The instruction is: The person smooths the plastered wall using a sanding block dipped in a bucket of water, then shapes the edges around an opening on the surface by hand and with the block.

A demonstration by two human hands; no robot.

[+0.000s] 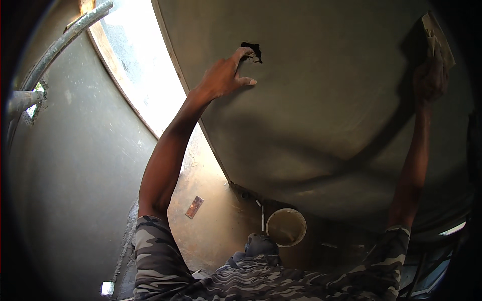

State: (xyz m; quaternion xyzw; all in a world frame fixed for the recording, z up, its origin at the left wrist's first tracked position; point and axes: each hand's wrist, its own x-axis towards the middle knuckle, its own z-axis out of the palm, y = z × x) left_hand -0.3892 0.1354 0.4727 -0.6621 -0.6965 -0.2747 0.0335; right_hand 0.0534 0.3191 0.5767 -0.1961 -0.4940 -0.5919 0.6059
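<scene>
My left hand [225,76] reaches up to a grey plastered wall [301,115]. Its fingers bend at the edge of a dark, ragged hole [253,51], while the thumb stands apart below; nothing shows in its grasp. Far to the right, my right hand [432,83] is raised and closed round a flat beige folded sheet [438,37], held against or close to the wall. Shade blurs its fingers, and I cannot tell what the sheet is made of.
At left, a bright doorway [135,45] has a wooden frame. Grey pipes [63,40] run along the left wall [75,150]. Below are a round bucket [286,227], a thin white stick [262,218] and a reddish-brown rectangular piece [194,207] on the floor [213,241].
</scene>
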